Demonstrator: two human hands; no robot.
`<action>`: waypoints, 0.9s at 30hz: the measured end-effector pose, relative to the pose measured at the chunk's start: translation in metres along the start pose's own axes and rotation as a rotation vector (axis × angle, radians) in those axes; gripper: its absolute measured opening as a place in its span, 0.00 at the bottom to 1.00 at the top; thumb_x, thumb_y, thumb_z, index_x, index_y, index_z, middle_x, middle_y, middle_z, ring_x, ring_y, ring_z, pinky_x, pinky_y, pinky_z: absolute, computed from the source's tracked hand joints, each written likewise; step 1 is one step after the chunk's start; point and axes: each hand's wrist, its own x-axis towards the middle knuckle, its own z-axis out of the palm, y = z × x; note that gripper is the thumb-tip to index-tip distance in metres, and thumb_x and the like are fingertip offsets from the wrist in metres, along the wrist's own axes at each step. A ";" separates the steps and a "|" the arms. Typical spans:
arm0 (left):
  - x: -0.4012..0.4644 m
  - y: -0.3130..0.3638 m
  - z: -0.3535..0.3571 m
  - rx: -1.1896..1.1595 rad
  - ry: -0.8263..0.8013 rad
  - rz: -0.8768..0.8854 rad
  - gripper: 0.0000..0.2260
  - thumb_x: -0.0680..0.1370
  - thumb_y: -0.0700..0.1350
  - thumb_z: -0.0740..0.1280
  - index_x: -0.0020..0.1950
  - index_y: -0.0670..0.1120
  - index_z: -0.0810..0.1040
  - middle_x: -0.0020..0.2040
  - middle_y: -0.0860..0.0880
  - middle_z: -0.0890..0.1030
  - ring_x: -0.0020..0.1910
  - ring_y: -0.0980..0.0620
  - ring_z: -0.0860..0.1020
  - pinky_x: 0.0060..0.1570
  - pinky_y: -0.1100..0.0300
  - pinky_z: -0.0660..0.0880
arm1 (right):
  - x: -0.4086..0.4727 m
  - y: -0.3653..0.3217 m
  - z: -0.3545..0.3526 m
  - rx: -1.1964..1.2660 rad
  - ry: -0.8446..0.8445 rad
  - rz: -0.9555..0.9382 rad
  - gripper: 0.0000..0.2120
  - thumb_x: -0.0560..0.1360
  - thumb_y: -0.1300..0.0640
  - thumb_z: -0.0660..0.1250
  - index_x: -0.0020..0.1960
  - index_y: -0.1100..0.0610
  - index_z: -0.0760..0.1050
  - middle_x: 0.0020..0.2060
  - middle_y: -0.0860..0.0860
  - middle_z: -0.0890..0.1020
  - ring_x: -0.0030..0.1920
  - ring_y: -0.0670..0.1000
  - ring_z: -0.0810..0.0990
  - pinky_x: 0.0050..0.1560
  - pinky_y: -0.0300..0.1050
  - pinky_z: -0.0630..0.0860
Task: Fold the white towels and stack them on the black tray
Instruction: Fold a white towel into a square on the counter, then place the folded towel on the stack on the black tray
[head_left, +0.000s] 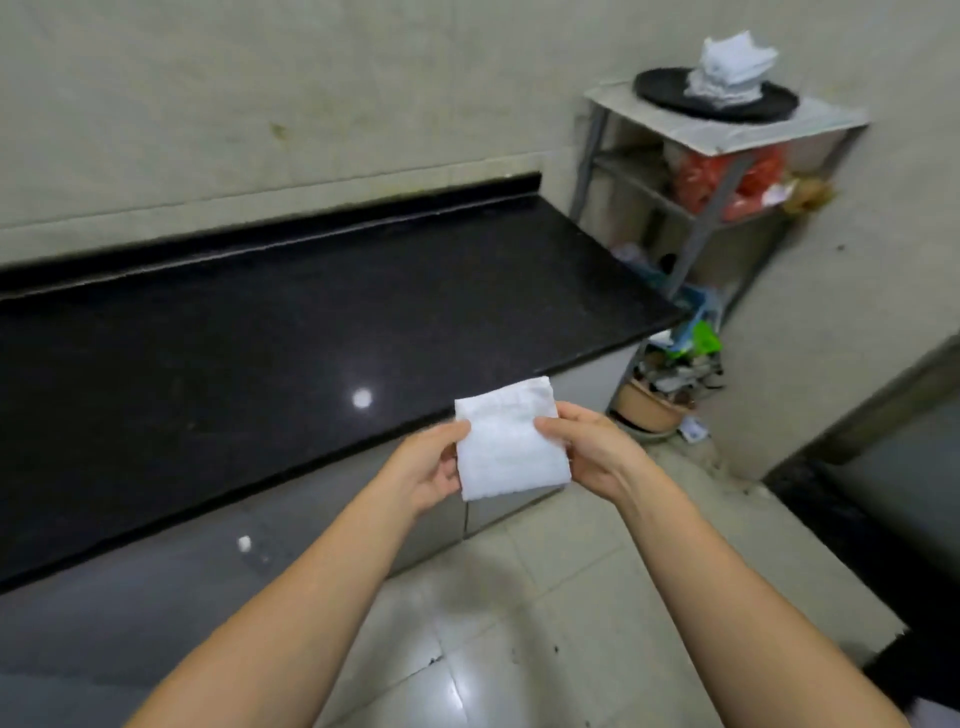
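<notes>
Head view: the left hand (431, 467) and right hand (587, 449) each pinch one side of a folded white towel (509, 441), held in the air off the black counter (260, 332). Well apart, more towels (727, 67) lie stacked on the black tray (670, 91) atop a shelf (753, 130).

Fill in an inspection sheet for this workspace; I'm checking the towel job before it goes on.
Surface: black counter, glossy, with a light glare; nothing seen on it.
Job's things: folded towel held in the air over the counter's edge; towel stack on the black tray, which sits on the shelf.
Clutter: red bags under the shelf top; pot and mixed items on the floor below.
Grippers: left hand and right hand each pinch a side of the towel.
Cables: nothing seen.
Surroundings: tiled wall, tiled floor.
</notes>
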 end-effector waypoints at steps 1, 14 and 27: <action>0.011 -0.005 0.037 0.035 -0.022 0.031 0.04 0.79 0.39 0.62 0.48 0.44 0.76 0.39 0.48 0.82 0.37 0.52 0.80 0.35 0.60 0.79 | -0.003 -0.009 -0.034 0.018 0.043 -0.019 0.11 0.76 0.65 0.63 0.58 0.61 0.77 0.48 0.56 0.84 0.44 0.54 0.83 0.48 0.49 0.78; 0.152 0.040 0.313 0.323 -0.073 0.426 0.07 0.79 0.43 0.64 0.42 0.44 0.77 0.38 0.47 0.77 0.36 0.51 0.75 0.33 0.58 0.72 | 0.082 -0.134 -0.282 0.205 0.276 -0.179 0.04 0.76 0.66 0.65 0.46 0.60 0.78 0.37 0.53 0.84 0.32 0.49 0.83 0.34 0.42 0.80; 0.350 0.264 0.508 0.417 -0.096 0.707 0.09 0.79 0.43 0.64 0.39 0.43 0.74 0.39 0.43 0.76 0.36 0.48 0.74 0.33 0.58 0.71 | 0.286 -0.397 -0.415 -0.184 0.336 -0.435 0.06 0.78 0.60 0.64 0.51 0.57 0.79 0.46 0.54 0.82 0.41 0.50 0.79 0.38 0.42 0.73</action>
